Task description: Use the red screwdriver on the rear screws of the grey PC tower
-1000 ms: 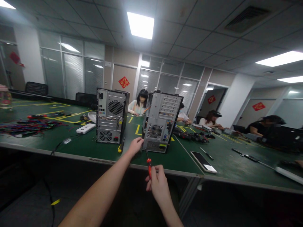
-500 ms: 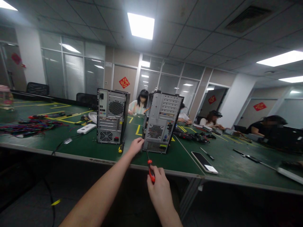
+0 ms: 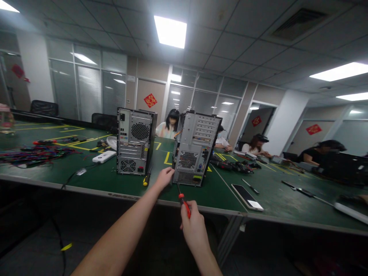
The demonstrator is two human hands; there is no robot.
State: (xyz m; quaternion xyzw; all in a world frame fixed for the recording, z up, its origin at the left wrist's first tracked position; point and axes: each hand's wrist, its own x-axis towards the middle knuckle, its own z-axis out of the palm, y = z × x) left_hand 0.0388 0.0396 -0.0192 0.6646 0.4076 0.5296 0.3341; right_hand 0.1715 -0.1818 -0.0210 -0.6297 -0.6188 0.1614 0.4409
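Observation:
A grey metal computer case stands upright with its back panel toward me. My left hand is closed at its lower left edge, the fingertips against the metal; part of the fingers is hidden. In my right hand is a screwdriver with a red and black handle, the fingers wrapped round it. Its shaft points up and away, and the tip is at the bottom left corner of the case. Whether the tip sits in a screw is too small to tell. A second computer case stands to the left.
Between the cases lies a yellow and black screwdriver. A phone and a thin tool lie at right, near black cables. Coloured wires and a white power strip are at left. Several people sit across the green table.
The fingers of my right hand have shifted and turned on the screwdriver handle. My left hand stays at the case edge. The whole view has moved very slightly.

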